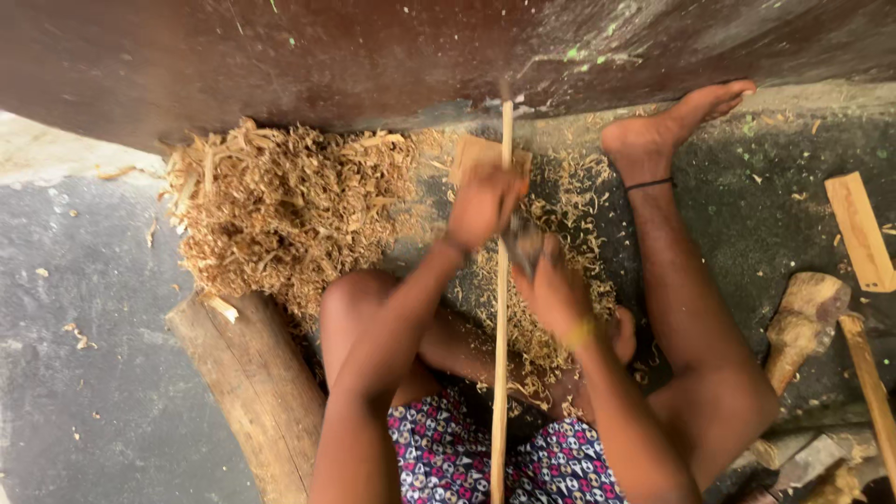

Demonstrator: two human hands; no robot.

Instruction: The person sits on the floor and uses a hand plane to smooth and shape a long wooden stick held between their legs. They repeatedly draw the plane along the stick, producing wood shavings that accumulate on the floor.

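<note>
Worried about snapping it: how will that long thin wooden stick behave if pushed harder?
The stick looks long and slender, so it probably flexes and could snap under side load. Its far tip seems braced against the dark wall, which likely steadies it. Loose shavings beneath may let it slide.

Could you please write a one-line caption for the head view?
Seated on the floor, left hand and right hand grip a thin wooden stick above wood shavings.

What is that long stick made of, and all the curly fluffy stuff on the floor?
The stick looks like bare, pale wood, smooth and unpainted. The curly pile looks like wood shavings: thin, tan, dry curls. The left hand and right hand grip around the stick; what else they hold is blurred.
</note>
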